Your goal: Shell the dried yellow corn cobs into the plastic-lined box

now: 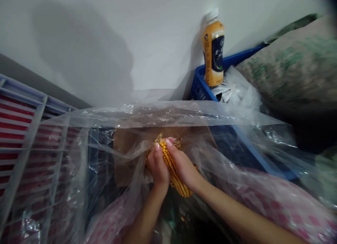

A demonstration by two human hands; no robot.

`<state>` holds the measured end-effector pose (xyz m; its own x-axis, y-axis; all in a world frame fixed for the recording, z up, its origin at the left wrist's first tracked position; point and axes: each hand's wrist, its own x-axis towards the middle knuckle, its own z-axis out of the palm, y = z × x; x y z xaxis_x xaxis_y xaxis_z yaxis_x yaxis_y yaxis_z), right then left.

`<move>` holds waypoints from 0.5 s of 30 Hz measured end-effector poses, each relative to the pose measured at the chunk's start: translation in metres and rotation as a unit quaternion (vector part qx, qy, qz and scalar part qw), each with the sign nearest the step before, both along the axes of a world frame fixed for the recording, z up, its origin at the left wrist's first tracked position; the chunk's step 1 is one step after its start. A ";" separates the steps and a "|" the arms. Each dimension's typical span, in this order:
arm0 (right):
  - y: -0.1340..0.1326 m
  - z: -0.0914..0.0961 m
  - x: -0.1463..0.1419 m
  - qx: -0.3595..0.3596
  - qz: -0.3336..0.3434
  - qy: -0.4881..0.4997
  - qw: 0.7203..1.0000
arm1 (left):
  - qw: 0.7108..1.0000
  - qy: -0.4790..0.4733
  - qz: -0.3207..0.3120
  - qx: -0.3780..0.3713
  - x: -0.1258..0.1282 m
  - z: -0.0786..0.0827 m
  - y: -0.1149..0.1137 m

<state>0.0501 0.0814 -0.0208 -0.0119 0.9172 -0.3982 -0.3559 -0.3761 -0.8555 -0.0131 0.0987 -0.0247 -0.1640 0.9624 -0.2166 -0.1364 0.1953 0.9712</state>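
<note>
Both my hands are wrapped round one yellow ear of corn [175, 174], which slants from the upper left down to the lower right. My left hand [159, 163] grips its left side, thumb near the upper end. On the other side my right hand [184, 167] closes round it, its thumb also by the top. Some husk-coloured tip sticks out above the thumbs. Around the hands spreads a clear plastic bag [158, 114], open at the top, with corn kernels [178, 143] showing behind my fingers. The undersides of the fingers are hidden.
At the left stands a white slatted rack [23, 146] with red behind it. A blue basket [200, 84] at the right holds plastic bags, and an orange bottle [213, 49] stands at its corner. A large sack [295, 65] lies beyond, near the white wall [158, 37].
</note>
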 end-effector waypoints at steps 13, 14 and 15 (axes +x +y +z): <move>0.000 0.003 0.000 -0.003 -0.012 -0.052 0.999 | 1.000 -0.015 -0.006 -0.020 -0.001 -0.003 -0.001; 0.000 0.003 0.000 0.001 -0.003 -0.047 0.999 | 1.000 -0.011 -0.007 -0.021 -0.001 -0.002 -0.001; 0.001 0.004 0.000 0.004 0.008 -0.043 0.999 | 1.000 -0.006 -0.009 -0.021 -0.001 -0.002 -0.001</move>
